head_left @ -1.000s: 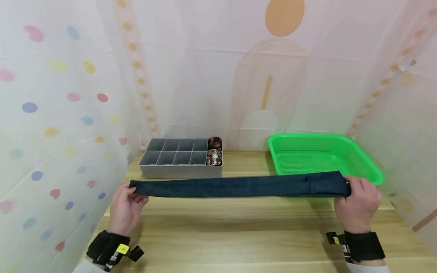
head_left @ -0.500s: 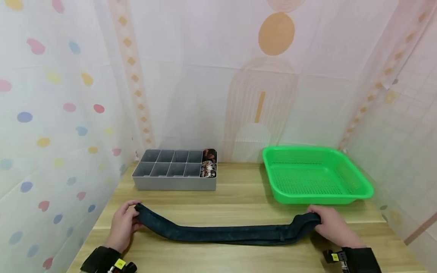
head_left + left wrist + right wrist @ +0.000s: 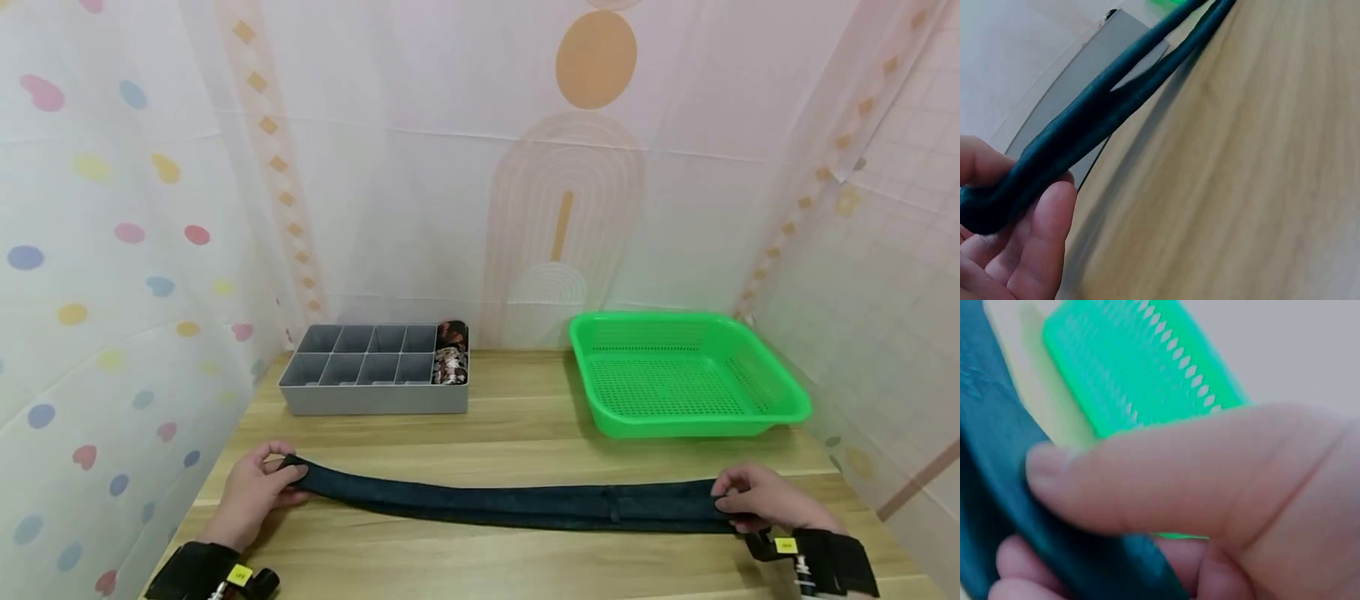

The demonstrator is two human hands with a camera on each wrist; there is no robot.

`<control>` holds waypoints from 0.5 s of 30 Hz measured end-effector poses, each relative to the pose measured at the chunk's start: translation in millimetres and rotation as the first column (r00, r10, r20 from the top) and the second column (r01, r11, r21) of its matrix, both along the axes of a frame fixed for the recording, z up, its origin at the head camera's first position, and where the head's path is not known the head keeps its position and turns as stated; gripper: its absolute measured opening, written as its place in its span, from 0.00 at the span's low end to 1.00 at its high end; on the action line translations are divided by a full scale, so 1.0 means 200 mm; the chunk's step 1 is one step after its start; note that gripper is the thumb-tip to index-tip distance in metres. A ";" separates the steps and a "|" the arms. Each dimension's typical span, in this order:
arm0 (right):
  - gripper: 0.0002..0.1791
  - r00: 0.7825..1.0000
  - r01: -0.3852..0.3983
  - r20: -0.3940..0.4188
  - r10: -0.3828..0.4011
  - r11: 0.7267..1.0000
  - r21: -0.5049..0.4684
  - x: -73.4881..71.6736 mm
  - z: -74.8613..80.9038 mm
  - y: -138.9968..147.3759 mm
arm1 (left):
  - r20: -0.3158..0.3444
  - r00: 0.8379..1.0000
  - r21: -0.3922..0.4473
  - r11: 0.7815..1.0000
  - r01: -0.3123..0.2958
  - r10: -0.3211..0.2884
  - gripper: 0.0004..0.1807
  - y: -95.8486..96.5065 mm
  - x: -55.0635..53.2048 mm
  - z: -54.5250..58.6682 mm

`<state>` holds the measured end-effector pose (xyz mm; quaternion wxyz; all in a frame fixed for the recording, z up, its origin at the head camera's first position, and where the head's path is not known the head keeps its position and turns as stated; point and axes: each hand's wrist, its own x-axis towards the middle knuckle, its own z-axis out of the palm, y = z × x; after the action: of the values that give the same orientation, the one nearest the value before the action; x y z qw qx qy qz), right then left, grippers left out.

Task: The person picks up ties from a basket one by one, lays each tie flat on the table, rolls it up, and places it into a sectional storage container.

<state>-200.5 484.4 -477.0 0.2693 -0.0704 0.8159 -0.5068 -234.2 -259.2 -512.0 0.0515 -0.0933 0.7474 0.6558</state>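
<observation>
A dark teal necktie, folded lengthwise into a long strip, stretches between my hands low over the wooden table. At its left end, my left hand pinches the fabric between thumb and fingers. In the left wrist view the tie's layers part a little beyond the fingers. My right hand pinches the other end, its thumb lying across the cloth in the right wrist view. A narrow cross band shows on the tie toward the right. The tip of the right end is partly hidden by that hand.
Behind the tie at left stands a grey divided box; its right column holds dark patterned rolled cloth. A green perforated basket stands at the back right. Patterned curtains hang behind and at both sides.
The necktie has come down from a taut stretch to low over the table; it sagged midway, then straightened. My right hand moved inward, then back outward. My left hand keeps its pinch.
</observation>
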 end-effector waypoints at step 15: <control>0.10 0.942 0.334 -0.109 -0.316 0.903 0.270 0.01 -0.02 0.10 | 0.069 0.988 -0.113 0.983 0.148 -0.141 0.09 -0.03 -0.01 0.01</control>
<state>-197.9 504.0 -481.6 0.1626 0.0903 0.8886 -0.4194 -237.0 -264.8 -509.5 0.1160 -0.0617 0.7876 0.6020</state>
